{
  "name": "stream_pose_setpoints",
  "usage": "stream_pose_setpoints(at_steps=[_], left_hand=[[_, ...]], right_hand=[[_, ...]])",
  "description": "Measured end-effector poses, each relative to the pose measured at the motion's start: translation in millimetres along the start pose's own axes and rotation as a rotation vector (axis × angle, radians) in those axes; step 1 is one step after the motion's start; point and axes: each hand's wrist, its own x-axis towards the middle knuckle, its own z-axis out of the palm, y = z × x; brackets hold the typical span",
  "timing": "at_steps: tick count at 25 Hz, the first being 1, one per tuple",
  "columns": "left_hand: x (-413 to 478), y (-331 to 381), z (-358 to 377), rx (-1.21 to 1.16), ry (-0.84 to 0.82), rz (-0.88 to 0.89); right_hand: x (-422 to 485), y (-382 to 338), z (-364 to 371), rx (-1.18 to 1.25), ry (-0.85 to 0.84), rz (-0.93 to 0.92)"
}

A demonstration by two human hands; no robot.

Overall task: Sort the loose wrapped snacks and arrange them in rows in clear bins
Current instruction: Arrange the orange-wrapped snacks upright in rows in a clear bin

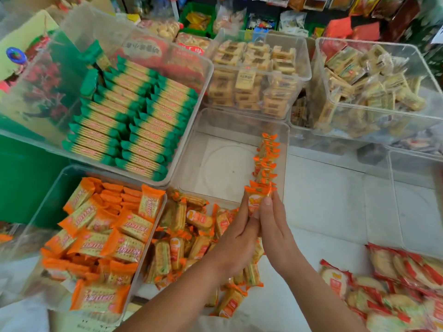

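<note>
A small orange-wrapped snack [256, 199] is held between both of my hands at the near edge of a clear bin [215, 130]. My left hand [239, 238] grips it from the left and my right hand [275, 228] from the right, its fingertip on the wrapper. Inside the bin, a single row of the same orange snacks [266, 161] stands along the right wall; the rest of the bin floor is bare. A loose pile of orange-wrapped snacks [187, 233] lies on the white surface under my left hand and forearm.
A bin of green-ended crackers [134, 123] in rows sits at the left, a bin of orange square crackers [100, 238] at the near left. Two bins of pale biscuits [259, 75] [369, 87] stand behind. Red-wrapped rice crackers [398, 283] lie at the near right.
</note>
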Motion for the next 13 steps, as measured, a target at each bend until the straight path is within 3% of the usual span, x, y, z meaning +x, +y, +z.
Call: stream_pose_setpoints(at_steps=[4,7,10,13], left_hand=[[39,5,-21,0.029,-0.008,-0.008],[77,4,-44,0.024,0.161,0.013],[113,1,-73,0.144,0.288,0.001],[142,0,-95,0.240,0.230,-0.004]], right_hand=[[43,-4,2,0.047,-0.030,-0.081],[84,-7,-11,0.194,-0.123,0.055],[128,-20,-46,0.142,-0.302,0.120],[178,-39,-74,-0.043,-0.483,0.075]])
